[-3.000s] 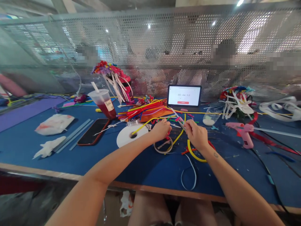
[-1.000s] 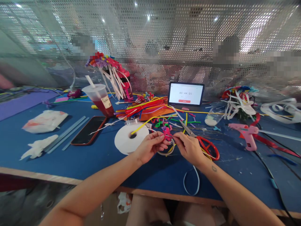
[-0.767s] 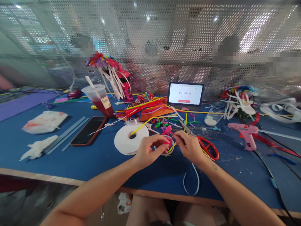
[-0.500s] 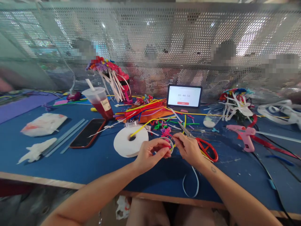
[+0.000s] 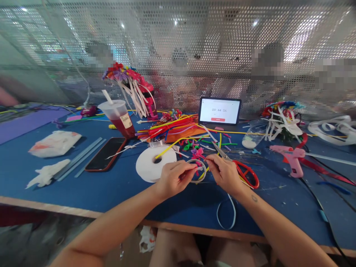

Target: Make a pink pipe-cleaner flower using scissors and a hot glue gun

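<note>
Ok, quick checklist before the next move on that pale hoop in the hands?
1. Pale thin hoop in the left hand: ok, held at the rim.
2. Right hand grip: cannot tell, its fingers hide what they pinch.
3. Red-handled steel scissors within reach: ok, lying on the blue table just beyond the right hand.
4. Hoop free of loose strands: not ok, a yellow pipe cleaner shows through it.
5. Pink hot-glue gun heat: cannot tell.
</note>
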The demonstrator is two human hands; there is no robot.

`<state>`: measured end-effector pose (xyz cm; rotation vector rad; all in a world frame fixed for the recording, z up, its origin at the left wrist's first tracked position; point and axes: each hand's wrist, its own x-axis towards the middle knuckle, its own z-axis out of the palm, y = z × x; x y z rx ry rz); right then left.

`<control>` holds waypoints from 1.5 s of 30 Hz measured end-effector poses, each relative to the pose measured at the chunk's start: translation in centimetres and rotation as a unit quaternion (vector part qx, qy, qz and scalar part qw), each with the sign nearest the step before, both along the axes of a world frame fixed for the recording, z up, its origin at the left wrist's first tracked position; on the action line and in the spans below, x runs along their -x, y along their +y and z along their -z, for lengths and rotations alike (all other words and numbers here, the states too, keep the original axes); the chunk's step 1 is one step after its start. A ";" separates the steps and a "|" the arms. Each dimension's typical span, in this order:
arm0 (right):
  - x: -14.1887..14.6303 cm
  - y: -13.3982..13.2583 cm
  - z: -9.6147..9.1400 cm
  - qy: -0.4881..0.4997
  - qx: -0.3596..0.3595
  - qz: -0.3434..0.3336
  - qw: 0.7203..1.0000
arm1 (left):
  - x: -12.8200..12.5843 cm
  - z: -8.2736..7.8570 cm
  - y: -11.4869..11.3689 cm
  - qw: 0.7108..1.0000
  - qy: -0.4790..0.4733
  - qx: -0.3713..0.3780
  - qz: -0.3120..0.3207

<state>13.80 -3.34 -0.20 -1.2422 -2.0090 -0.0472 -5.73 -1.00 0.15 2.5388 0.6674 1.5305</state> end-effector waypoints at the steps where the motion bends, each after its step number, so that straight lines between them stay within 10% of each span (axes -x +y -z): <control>1: 0.1 -0.1 0.0 0.002 -0.001 -0.003 1.000 | 0.0 0.0 0.1 0.999 0.007 -0.031 -0.012; 9: 1.0 -0.7 0.0 -0.019 -0.010 -0.025 0.999 | 0.2 -0.1 0.3 0.971 0.016 -0.210 -0.118; 45: 2.0 -1.6 0.1 0.016 -0.019 -0.066 0.998 | -0.2 0.4 -0.5 0.975 -0.011 -0.178 -0.133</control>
